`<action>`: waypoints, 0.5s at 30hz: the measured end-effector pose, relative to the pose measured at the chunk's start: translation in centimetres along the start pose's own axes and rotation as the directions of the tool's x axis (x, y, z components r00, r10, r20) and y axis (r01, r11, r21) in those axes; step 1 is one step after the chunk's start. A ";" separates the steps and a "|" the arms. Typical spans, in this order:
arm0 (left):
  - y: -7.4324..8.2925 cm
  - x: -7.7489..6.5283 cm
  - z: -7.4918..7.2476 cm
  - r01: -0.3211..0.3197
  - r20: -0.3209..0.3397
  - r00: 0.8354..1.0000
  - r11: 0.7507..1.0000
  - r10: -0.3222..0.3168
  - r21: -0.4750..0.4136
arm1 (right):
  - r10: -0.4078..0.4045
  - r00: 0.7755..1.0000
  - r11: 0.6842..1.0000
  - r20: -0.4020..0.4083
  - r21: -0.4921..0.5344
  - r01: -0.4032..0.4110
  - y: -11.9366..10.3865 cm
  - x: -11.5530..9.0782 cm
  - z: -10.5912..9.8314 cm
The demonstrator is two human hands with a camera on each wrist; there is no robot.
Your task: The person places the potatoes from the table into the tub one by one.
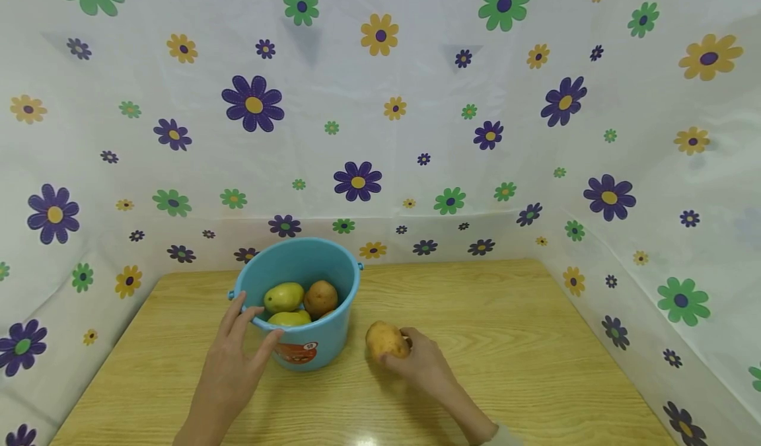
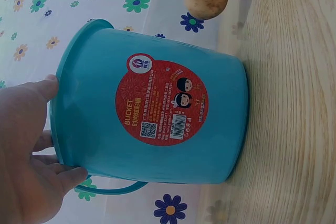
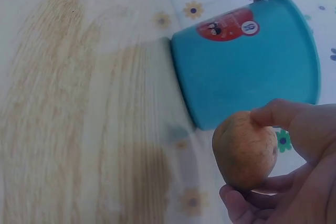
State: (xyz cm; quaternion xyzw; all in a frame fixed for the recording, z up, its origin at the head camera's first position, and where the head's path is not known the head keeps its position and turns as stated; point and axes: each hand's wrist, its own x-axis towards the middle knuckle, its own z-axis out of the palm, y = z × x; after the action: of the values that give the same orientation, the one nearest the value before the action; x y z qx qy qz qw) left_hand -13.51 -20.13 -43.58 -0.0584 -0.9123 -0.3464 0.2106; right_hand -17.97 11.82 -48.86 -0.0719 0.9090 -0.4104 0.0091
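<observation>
My right hand holds a tan potato between thumb and fingers, right of a blue bucket. In the right wrist view the potato is gripped at its side, apart from the bucket. My left hand grips the bucket's rim at its front left. The left wrist view shows the left hand at that rim, with the bucket's red label facing the camera. Inside the bucket lie yellow-green mangoes and a brown potato; the front wall hides part of the contents.
The bucket stands upright on a wood-grain table. White flower-print sheeting rises behind the table and along both sides. The bucket's blue handle hangs down at its side.
</observation>
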 end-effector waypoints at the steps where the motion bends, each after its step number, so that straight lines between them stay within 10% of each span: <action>1: 0.0 0.0 0.0 0.001 0.001 1.000 1.000 -0.001 0.001 | -0.003 1.000 1.000 -0.003 -0.001 0.002 0.0 0.0 -0.1; 15: 0.0 0.0 0.0 0.005 -0.001 1.000 1.000 -0.005 -0.004 | -0.022 1.000 0.997 -0.009 0.069 0.023 -1.9 -0.6 -2.7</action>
State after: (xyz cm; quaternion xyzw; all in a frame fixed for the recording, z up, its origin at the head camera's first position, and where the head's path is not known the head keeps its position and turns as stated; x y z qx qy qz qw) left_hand -13.50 -20.12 -43.59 -0.0565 -0.9116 -0.3486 0.2102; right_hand -17.38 12.66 -45.69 -0.0802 0.8934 -0.4419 0.0034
